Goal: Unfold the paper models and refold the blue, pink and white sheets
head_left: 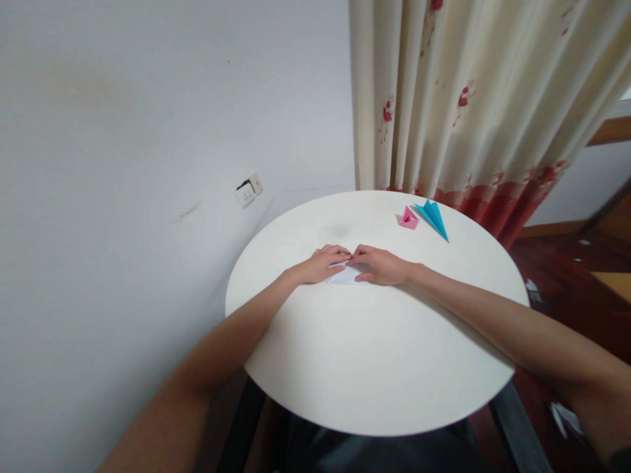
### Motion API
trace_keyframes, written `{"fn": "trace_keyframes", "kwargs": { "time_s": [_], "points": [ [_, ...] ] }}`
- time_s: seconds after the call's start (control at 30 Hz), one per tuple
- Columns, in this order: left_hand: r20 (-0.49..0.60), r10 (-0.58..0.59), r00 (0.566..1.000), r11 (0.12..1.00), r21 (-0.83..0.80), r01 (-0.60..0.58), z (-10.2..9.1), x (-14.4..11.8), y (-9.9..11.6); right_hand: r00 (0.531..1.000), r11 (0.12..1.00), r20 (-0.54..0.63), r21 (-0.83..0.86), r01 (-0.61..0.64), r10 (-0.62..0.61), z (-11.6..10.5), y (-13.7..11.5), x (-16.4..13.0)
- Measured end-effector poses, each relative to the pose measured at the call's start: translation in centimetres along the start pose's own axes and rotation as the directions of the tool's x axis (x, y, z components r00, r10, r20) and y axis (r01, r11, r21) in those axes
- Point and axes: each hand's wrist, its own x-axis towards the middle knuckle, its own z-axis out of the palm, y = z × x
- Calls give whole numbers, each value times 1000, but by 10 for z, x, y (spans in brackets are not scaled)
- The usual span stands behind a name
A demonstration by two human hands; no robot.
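A small folded sheet of white paper [344, 274] lies near the middle of the round white table. My left hand [323, 264] rests over its left side, with the thumb on the paper and the fingers curled along the far edge. From the right, my right hand [379, 265] grips the other side, its thumb at the near edge and its index finger at the top. The fingertips of both hands almost meet at the paper's far point. Part of the paper is hidden under the fingers.
On the back right of the table [379, 368] lie a pink folded paper piece [409, 218] and a blue paper plane [434, 219]. A wall with a socket [245, 194] stands at the left, and a flowered curtain [444, 98] hangs behind the table.
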Motion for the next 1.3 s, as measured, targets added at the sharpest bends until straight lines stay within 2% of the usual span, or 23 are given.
{"fn": "trace_keyframes", "kwargs": {
  "time_s": [0.1, 0.27, 0.43, 0.53, 0.67, 0.77, 0.93, 1.13, 1.3],
  "points": [
    [57, -56, 997, 998, -5, 56, -1, -4, -6, 999, 996, 17, -78, 37, -36, 1, 3, 1],
    [141, -125, 982, 992, 2, 126, -11, -12, -13, 999, 981, 51, -195, 9, 1, 1, 4, 1],
    [170, -182, 968, 983, 24, 181, -23, -16, -18, 998, 976, 58, -217, -3, 16, 2, 5, 0],
    [258, -250, 933, 968, 89, 235, -27, -15, -16, 998, 980, 62, -199, -5, 18, 2, 6, 0],
    [419, -214, 882, 973, 170, 155, -30, -14, -12, 997, 981, 83, -191, 7, 9, 1, 6, 0],
    [461, -178, 869, 978, 184, 103, -29, -15, -11, 996, 980, 86, -197, 10, 7, 0, 6, 0],
    [407, -219, 887, 968, 207, 144, -18, -14, -10, 996, 979, 92, -203, 33, -15, 0, 6, -2],
    [240, -247, 939, 953, 237, 190, 0, -5, -3, 994, 975, 101, -210, 66, -46, 3, 7, -4],
    [46, -218, 975, 947, 252, 200, 16, 5, -11, 994, 977, 92, -203, 68, -50, 5, 9, -3]
  ]
}}
